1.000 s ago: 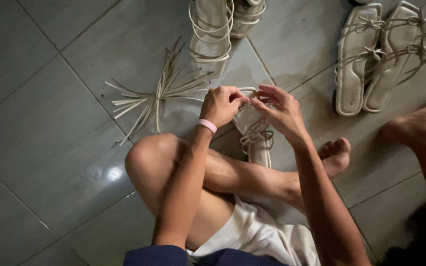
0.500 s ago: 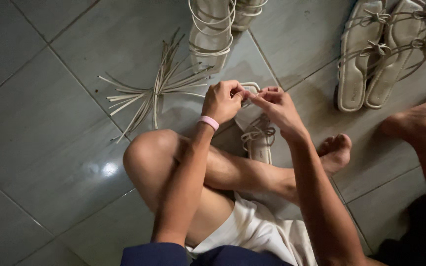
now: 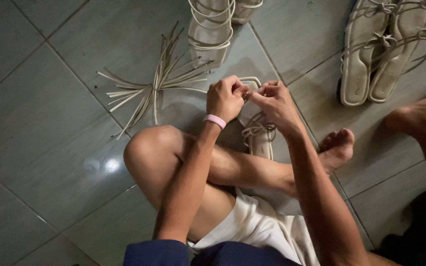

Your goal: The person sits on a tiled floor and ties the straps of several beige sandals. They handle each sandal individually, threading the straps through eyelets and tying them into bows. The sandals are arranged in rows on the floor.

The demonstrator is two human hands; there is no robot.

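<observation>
Near the middle of the frame, a little above centre, the left hand (image 3: 225, 98) and the right hand (image 3: 274, 101) meet over a pale sandal (image 3: 258, 140) that lies on the grey tiled floor (image 3: 50, 148). Both hands are almost closed, and the fingertips of each pinch the same thin strap (image 3: 250, 79) at the front end of the sandal. What small piece sits between the fingers is too small to tell.

The sandal looks light, with a flat, rather stiff sole and soft, narrow straps that bend easily. I judge that such a strap can slip out of the fingers, so a fine pinch with the fingertips suits it better than a whole-hand grip; the sole is the firm part to hold when the sandal must be kept in place. The straps seem thin enough to tear if pulled hard.

In the upper left of centre lies a bundle of loose strips (image 3: 154, 88), cream coloured, flat and spread like a fan. At the top centre stands another strappy sandal (image 3: 210, 29), and in the upper right a finished pair (image 3: 385, 54) lies side by side. The tiles are smooth and shiny. A pink band (image 3: 215, 120) is on the left wrist.
</observation>
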